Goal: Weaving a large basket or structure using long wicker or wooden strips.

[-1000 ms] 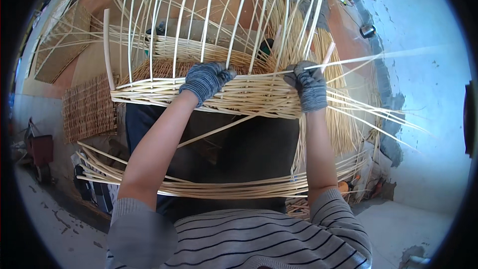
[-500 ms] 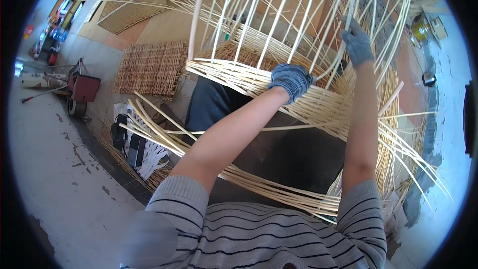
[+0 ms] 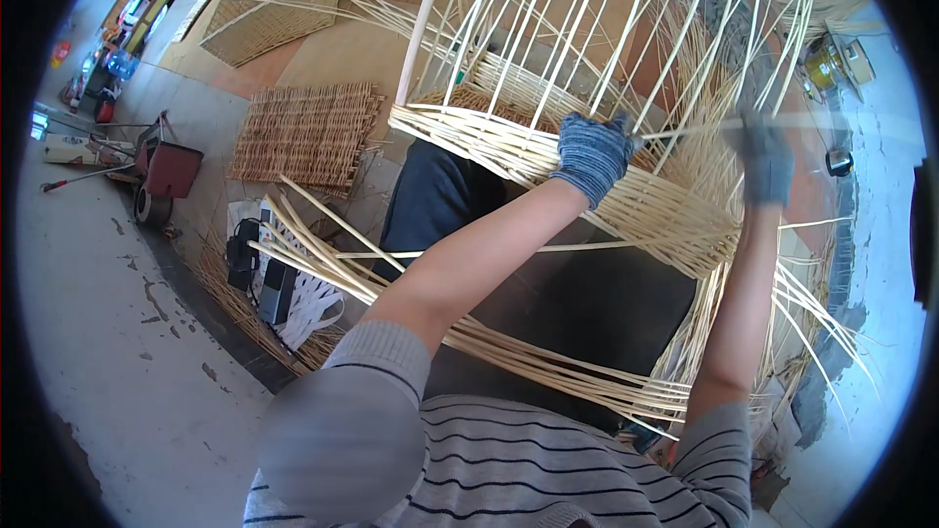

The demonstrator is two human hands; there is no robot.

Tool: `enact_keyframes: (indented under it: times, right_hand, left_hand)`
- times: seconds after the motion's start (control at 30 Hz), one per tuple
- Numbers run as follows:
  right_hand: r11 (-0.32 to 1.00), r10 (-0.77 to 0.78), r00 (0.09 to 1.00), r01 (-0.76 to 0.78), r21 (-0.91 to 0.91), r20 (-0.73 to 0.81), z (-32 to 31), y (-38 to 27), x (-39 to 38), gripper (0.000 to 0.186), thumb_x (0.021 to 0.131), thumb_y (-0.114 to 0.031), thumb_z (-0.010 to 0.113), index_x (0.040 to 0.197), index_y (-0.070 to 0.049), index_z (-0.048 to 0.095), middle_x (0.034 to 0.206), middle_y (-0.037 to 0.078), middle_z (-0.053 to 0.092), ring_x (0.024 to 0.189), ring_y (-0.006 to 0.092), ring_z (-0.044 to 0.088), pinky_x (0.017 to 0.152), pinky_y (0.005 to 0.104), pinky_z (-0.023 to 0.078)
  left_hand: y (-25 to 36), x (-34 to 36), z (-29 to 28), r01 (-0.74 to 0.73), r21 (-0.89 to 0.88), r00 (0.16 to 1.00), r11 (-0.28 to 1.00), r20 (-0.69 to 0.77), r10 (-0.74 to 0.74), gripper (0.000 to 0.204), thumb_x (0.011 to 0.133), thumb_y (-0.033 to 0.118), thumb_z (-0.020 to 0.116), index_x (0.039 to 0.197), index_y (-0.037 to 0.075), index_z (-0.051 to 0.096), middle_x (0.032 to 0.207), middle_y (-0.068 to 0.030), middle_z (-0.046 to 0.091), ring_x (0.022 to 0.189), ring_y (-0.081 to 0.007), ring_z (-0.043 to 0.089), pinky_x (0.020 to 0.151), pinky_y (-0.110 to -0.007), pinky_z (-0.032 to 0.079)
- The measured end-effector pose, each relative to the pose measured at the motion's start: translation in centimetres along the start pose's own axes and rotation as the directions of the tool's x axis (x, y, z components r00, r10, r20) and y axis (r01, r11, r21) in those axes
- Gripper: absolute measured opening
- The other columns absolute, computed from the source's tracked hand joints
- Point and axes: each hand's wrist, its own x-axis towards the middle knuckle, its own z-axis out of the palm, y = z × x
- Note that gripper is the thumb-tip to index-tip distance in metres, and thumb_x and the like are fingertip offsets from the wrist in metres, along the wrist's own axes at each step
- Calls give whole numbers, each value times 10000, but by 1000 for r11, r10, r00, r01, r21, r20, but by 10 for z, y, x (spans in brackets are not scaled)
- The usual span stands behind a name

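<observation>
A half-woven wicker basket [image 3: 469, 135] of pale willow rests across my lap, tall upright stakes [image 3: 562, 39] rising from its wall. My left hand [image 3: 595, 152], in a grey knitted glove, is closed over the near wall's top edge, pinching a willow rod [image 3: 685, 128] where it meets the weave. That rod runs out sideways to the right. My right hand [image 3: 763, 161], gloved too and smeared by motion, is closed on the rod further along, right of the stakes. A thicker peeled corner post [image 3: 423, 34] stands at the basket's left end.
Long loose rods [image 3: 577, 372] lie across my lap below the basket. A brown woven panel [image 3: 303, 137] lies on the floor at left, with a lighter wicker piece [image 3: 274, 10] beyond. Further left stands a dark red wheeled device [image 3: 168, 168]. Rod ends [image 3: 817, 308] stick out at right.
My right hand has swung down and to the right, pulling the rod from upright to nearly level. My left hand stays on the rim; it and the basket appear slightly further right.
</observation>
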Motion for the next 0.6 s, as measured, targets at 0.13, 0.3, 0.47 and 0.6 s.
enact_keyframes:
  times: [0.13, 0.3, 0.47, 0.6]
  right_hand:
    - [964, 63, 997, -73, 254, 46, 62, -31, 60, 221, 826, -113, 591, 954, 66, 575, 803, 129, 644, 663, 171, 640, 554, 224, 529]
    - [965, -89, 982, 44, 259, 164, 59, -14, 64, 216, 833, -123, 584, 977, 38, 584, 818, 112, 648, 685, 168, 645, 571, 225, 528]
    - [980, 102, 990, -117, 158, 97, -10, 9, -3, 256, 854, -180, 562, 1006, 25, 582, 892, 118, 639, 792, 180, 634, 626, 253, 519]
    - [733, 115, 939, 141, -665, 325, -57, 14, -100, 204, 839, -203, 539, 880, -12, 597, 862, 104, 631, 722, 166, 602, 636, 258, 491]
  left_hand:
    - [-15, -34, 0, -378, 76, 766, 923, -535, 357, 577, 787, 301, 580, 1277, 82, 368, 1246, -112, 444, 1117, -241, 443, 938, -429, 297]
    - [-68, -80, 13, -401, 128, 905, 907, -95, 414, 677, 718, 385, 630, 1296, 144, 372, 1382, -104, 282, 1278, -277, 262, 1056, -441, 168]
    - [-73, -92, 14, -405, 92, 903, 910, -113, 413, 643, 735, 404, 623, 1281, 145, 402, 1380, -99, 305, 1276, -286, 273, 1052, -435, 194]
    - [-56, -123, 12, -311, -182, 949, 933, -13, 315, 526, 798, 430, 561, 1234, 150, 468, 1196, -95, 511, 1003, -275, 528, 840, -420, 426]
